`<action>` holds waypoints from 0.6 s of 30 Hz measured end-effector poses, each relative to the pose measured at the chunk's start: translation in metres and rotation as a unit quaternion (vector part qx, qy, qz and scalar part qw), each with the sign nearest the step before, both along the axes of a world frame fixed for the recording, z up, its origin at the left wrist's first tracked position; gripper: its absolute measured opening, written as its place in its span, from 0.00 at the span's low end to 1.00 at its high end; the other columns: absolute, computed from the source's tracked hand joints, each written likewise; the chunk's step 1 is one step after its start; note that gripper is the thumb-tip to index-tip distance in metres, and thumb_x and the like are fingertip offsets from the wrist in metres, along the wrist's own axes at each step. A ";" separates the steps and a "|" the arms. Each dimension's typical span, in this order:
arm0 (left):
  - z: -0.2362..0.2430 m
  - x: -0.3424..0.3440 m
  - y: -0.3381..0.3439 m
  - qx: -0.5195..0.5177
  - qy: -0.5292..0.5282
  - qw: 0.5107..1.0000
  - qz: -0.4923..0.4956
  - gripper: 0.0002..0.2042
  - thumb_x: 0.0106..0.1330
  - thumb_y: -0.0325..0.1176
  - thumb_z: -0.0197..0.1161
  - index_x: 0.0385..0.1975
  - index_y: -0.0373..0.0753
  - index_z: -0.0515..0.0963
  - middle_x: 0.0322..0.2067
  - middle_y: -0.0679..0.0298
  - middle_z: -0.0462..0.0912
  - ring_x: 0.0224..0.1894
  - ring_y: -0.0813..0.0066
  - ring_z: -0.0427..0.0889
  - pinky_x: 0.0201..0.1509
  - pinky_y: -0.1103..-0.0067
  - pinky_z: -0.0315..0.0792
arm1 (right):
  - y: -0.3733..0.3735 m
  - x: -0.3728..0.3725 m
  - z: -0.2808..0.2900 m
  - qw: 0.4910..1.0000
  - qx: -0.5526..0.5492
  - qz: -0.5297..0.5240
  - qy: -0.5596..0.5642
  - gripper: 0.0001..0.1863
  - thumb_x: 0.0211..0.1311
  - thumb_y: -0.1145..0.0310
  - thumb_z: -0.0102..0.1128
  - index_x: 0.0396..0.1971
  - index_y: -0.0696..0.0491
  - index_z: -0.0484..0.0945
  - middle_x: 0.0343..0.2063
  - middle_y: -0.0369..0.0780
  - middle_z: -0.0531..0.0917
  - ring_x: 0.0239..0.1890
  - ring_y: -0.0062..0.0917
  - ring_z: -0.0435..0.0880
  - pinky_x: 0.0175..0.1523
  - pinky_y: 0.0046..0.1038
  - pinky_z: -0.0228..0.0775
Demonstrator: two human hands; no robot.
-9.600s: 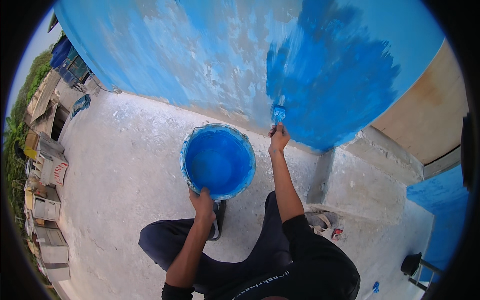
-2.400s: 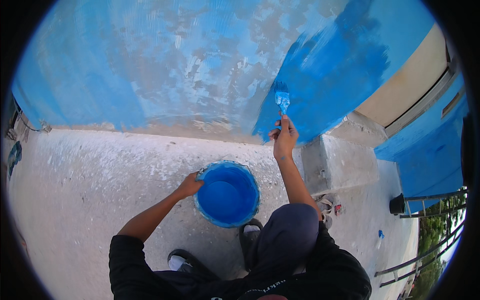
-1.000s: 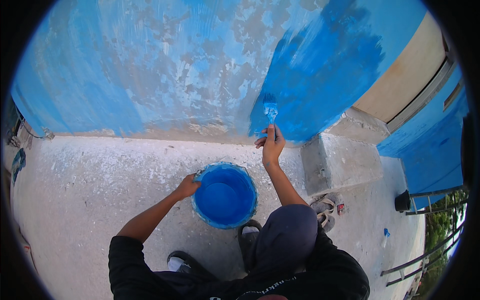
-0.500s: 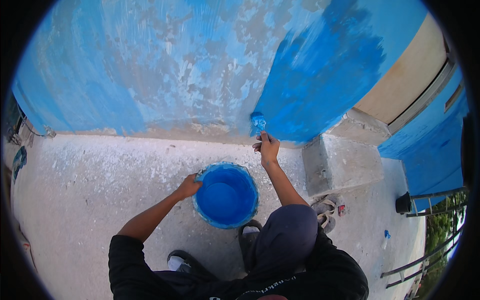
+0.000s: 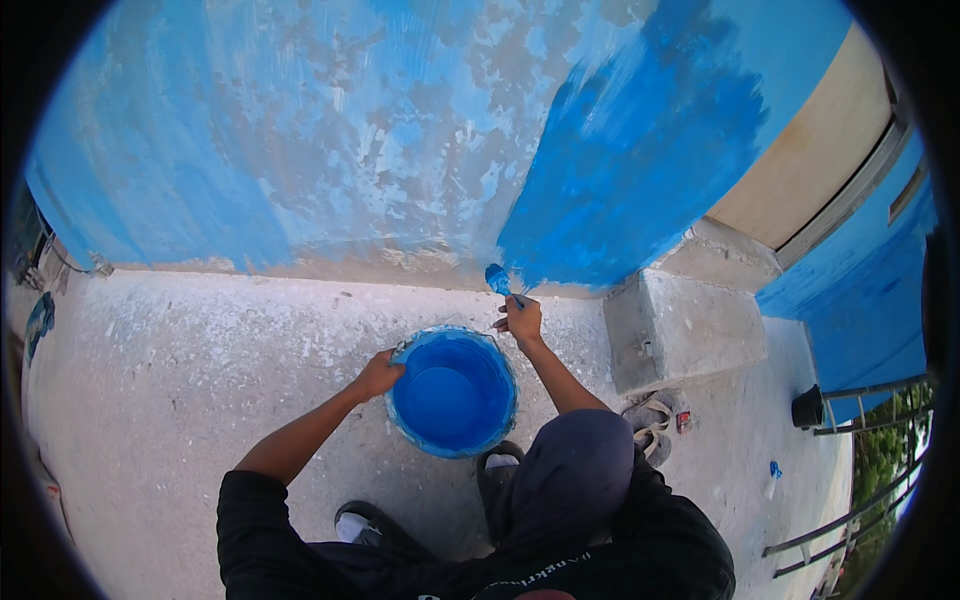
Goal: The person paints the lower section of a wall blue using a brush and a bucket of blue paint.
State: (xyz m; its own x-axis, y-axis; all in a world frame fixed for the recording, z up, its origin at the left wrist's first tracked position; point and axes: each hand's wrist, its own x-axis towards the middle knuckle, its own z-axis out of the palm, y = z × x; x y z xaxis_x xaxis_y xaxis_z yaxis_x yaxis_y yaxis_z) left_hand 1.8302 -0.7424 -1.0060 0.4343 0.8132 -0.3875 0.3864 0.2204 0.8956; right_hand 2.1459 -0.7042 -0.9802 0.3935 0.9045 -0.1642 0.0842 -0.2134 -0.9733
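Note:
My left hand (image 5: pixel 379 373) is closed on the left rim of a paint bucket (image 5: pixel 492 350), which is smeared with blue and has blue paint in its bottom. In my right hand (image 5: pixel 521 318) is a paintbrush (image 5: pixel 498 281), its bristles coated in blue. The brush is up beside the foot of the wall (image 5: pixel 350 130), just beyond the bucket's far right rim; whether the bristles touch the wall I cannot tell. Fresh, deeper blue paint (image 5: pixel 610 170) covers the wall's right part, while patchy pale blue and grey spreads to its left.
A concrete step (image 5: pixel 680 320) juts out right of the painted patch. Sandals (image 5: pixel 650 425) lie beside my right knee. Farther right are a small black bucket (image 5: pixel 806 407) and a ladder (image 5: pixel 850 530). The pale concrete floor (image 5: pixel 200 400) is speckled with paint near the wall.
My right hand has drawn the paintbrush down the wall, slightly left and closer to the bucket. My left hand and the bucket stay in place.

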 end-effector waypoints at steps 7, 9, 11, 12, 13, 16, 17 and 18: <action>0.007 -0.005 -0.003 0.001 0.016 1.000 0.009 0.20 0.57 0.31 0.53 0.50 0.31 0.73 0.38 0.53 0.82 0.39 0.66 0.80 0.46 0.72 0.72 | 0.003 -0.017 0.069 0.988 0.153 -0.014 -0.025 0.22 0.69 0.62 0.50 0.52 0.66 0.72 0.27 0.43 0.80 0.14 0.25 0.80 0.14 0.22 0.69; 0.004 -0.004 -0.003 -0.002 0.012 1.000 0.005 0.20 0.58 0.31 0.52 0.51 0.31 0.73 0.38 0.53 0.82 0.39 0.66 0.80 0.47 0.72 0.72 | -0.002 -0.022 0.083 0.977 0.205 -0.027 -0.043 0.23 0.70 0.61 0.50 0.53 0.65 0.72 0.27 0.43 0.80 0.13 0.24 0.80 0.14 0.22 0.68; -0.005 -0.007 0.000 -0.003 0.007 1.000 -0.001 0.20 0.58 0.31 0.52 0.51 0.31 0.73 0.39 0.53 0.82 0.40 0.66 0.80 0.47 0.72 0.72 | -0.003 -0.025 0.085 0.967 0.242 -0.037 -0.072 0.23 0.70 0.60 0.50 0.54 0.65 0.71 0.27 0.42 0.80 0.13 0.23 0.79 0.13 0.22 0.67; -0.004 -0.004 0.000 -0.005 0.013 1.000 -0.005 0.20 0.58 0.31 0.52 0.51 0.31 0.73 0.39 0.53 0.82 0.40 0.66 0.80 0.47 0.72 0.72 | -0.004 -0.021 0.080 0.968 0.228 -0.038 -0.097 0.23 0.70 0.61 0.50 0.54 0.65 0.71 0.26 0.42 0.80 0.12 0.24 0.79 0.13 0.22 0.67; -0.002 -0.003 0.001 -0.007 0.020 1.000 -0.007 0.20 0.58 0.31 0.52 0.52 0.31 0.73 0.39 0.53 0.82 0.41 0.66 0.80 0.48 0.72 0.72 | -0.002 -0.015 0.069 0.969 0.212 -0.038 -0.121 0.22 0.70 0.62 0.49 0.54 0.65 0.71 0.25 0.42 0.80 0.12 0.24 0.79 0.12 0.22 0.67; 0.004 -0.002 -0.001 -0.023 0.029 0.999 -0.001 0.20 0.59 0.31 0.53 0.52 0.31 0.73 0.40 0.53 0.82 0.41 0.66 0.80 0.48 0.72 0.72 | -0.003 -0.003 0.026 0.967 0.156 0.006 -0.200 0.20 0.70 0.65 0.48 0.53 0.64 0.72 0.22 0.44 0.80 0.11 0.25 0.79 0.11 0.24 0.67; 0.005 -0.001 -0.001 -0.029 0.028 0.999 0.002 0.20 0.59 0.31 0.53 0.51 0.31 0.73 0.40 0.53 0.82 0.41 0.66 0.80 0.49 0.72 0.71 | -0.004 0.002 0.013 0.963 0.136 0.026 -0.229 0.19 0.70 0.66 0.48 0.52 0.64 0.73 0.20 0.44 0.80 0.10 0.26 0.80 0.11 0.24 0.67; 0.004 -0.001 -0.001 -0.022 0.020 1.000 0.000 0.20 0.59 0.31 0.53 0.51 0.31 0.73 0.40 0.53 0.82 0.41 0.66 0.79 0.49 0.72 0.71 | -0.003 0.006 0.005 0.965 0.110 0.047 -0.233 0.17 0.69 0.67 0.48 0.50 0.64 0.73 0.19 0.44 0.80 0.11 0.26 0.80 0.11 0.24 0.68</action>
State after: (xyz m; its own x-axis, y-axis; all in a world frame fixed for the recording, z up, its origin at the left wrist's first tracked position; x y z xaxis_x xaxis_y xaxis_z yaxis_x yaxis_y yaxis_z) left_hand 1.8290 -0.7429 -1.0023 0.4179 0.7948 -0.4400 0.4210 0.2597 0.8691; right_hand 2.1522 -0.7076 -0.9753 0.2925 0.9327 0.2110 0.5330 0.0242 -0.8458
